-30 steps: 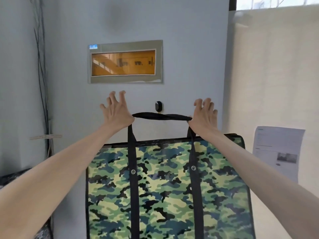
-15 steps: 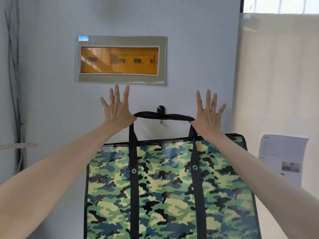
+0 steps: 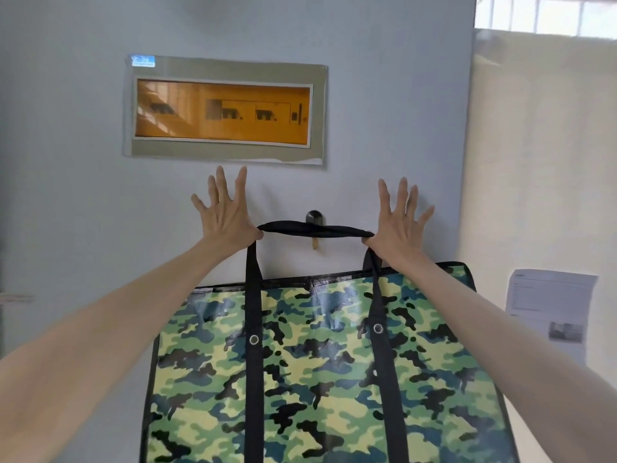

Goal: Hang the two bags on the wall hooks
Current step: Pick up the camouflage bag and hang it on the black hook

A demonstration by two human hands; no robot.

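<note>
A large camouflage bag [image 3: 327, 379] with black straps hangs in front of the grey wall. Its black handle [image 3: 314, 229] stretches level between my two hands and crosses just below the top of a black wall hook [image 3: 314, 217]. My left hand [image 3: 225, 212] carries the handle's left end on the thumb, with the fingers spread upward against the wall. My right hand [image 3: 399, 218] carries the right end the same way. Whether the handle sits behind the hook's tip cannot be told. Only one bag and one hook are in view.
A grey electrical panel with an orange window [image 3: 222, 110] is set in the wall just above my hands. A printed sheet [image 3: 551, 309] is stuck on the pale wall to the right. A bright window [image 3: 547, 15] shows at the top right.
The handle has come up from below the hook to lie across it. My fingers have straightened and spread, and the wall has come closer.
</note>
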